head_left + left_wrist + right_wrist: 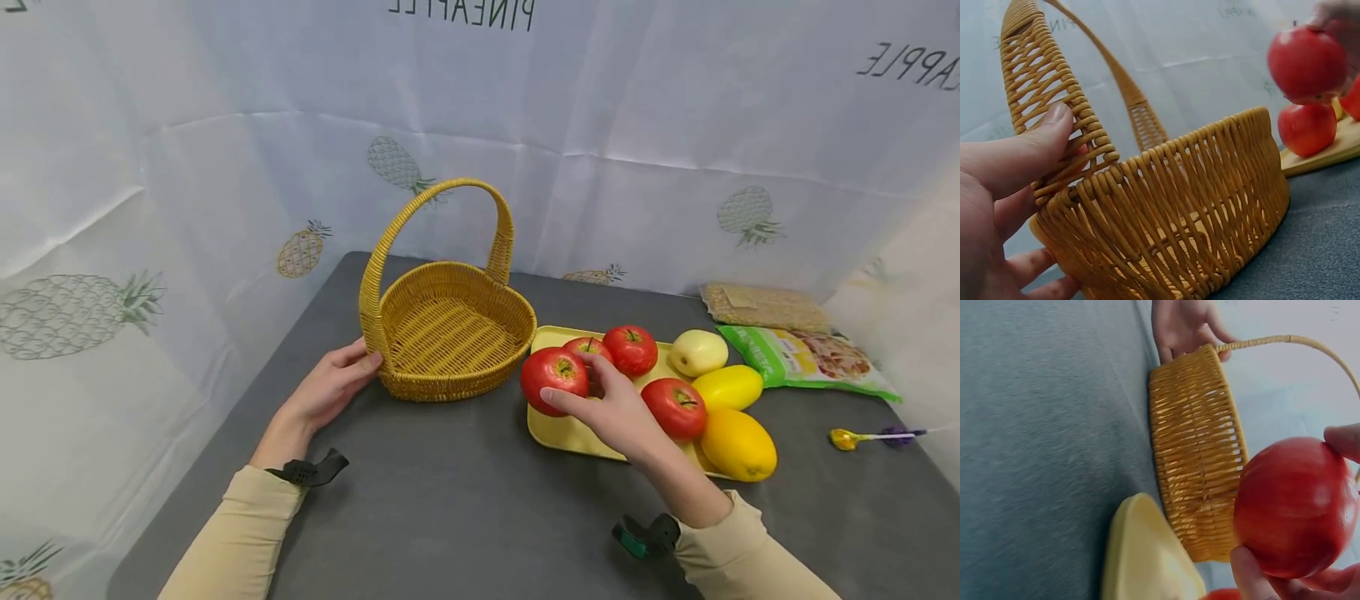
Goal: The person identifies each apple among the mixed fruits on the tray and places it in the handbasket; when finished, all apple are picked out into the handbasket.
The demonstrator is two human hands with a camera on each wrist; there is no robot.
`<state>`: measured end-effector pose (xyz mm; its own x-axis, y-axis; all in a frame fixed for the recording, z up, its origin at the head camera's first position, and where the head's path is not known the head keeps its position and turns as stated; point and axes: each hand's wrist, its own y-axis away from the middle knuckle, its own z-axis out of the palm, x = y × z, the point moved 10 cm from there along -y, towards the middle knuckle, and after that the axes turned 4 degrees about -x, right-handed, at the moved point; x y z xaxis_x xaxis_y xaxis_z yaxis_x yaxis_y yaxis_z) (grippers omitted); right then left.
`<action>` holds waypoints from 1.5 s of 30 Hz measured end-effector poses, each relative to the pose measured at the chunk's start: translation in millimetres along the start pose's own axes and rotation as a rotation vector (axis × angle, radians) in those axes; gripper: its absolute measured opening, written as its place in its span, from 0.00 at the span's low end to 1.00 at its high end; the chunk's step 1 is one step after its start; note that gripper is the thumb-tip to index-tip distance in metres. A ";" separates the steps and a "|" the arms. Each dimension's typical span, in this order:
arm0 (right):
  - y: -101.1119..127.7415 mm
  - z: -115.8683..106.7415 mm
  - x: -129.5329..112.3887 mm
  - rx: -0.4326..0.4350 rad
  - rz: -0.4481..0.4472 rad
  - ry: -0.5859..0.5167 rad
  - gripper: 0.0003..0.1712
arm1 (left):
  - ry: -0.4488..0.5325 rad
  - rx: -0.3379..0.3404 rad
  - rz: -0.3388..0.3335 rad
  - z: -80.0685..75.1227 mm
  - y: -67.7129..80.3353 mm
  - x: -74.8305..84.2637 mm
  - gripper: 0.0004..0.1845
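Observation:
A woven yellow basket (pixel 448 333) with a tall handle stands on the grey table (pixel 450 500). My left hand (pixel 362 360) holds its left side at the handle's base, and the thumb (pixel 1029 147) presses on the weave there. My right hand (pixel 581 393) grips a red apple (pixel 553 375), raised just over the left edge of a yellow tray (pixel 558 433). In the right wrist view the apple (pixel 1294 506) hangs between my fingers (pixel 1344 440), with the basket (pixel 1197 456) beyond it. The inside of the basket is bare.
On the tray lie three more red apples (pixel 632 348), a pale fruit (pixel 697 352) and two yellow fruits (pixel 738 443). Two food packets (pixel 806 358) and a small lollipop-like stick (pixel 870 436) lie at the right. A pineapple-print sheet (pixel 225 167) walls the table.

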<state>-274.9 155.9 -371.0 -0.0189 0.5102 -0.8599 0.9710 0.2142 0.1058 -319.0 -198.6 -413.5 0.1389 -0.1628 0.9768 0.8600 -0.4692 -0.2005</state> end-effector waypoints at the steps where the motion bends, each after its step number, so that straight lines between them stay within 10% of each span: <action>1: -1.6 0.4 -3.5 0.001 -0.011 -0.007 0.46 | -0.003 0.001 -0.002 0.3 0.2 -0.1 0.26; 45: -82.1 16.8 -54.5 -0.225 0.041 -0.274 0.42 | 0.036 -0.135 0.041 8.2 5.8 6.5 0.19</action>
<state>-349.6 96.5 -341.2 0.1134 0.2861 -0.9515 0.8924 0.3917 0.2241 -309.1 -195.2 -407.7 0.1526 -0.2138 0.9649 0.7796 -0.5739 -0.2505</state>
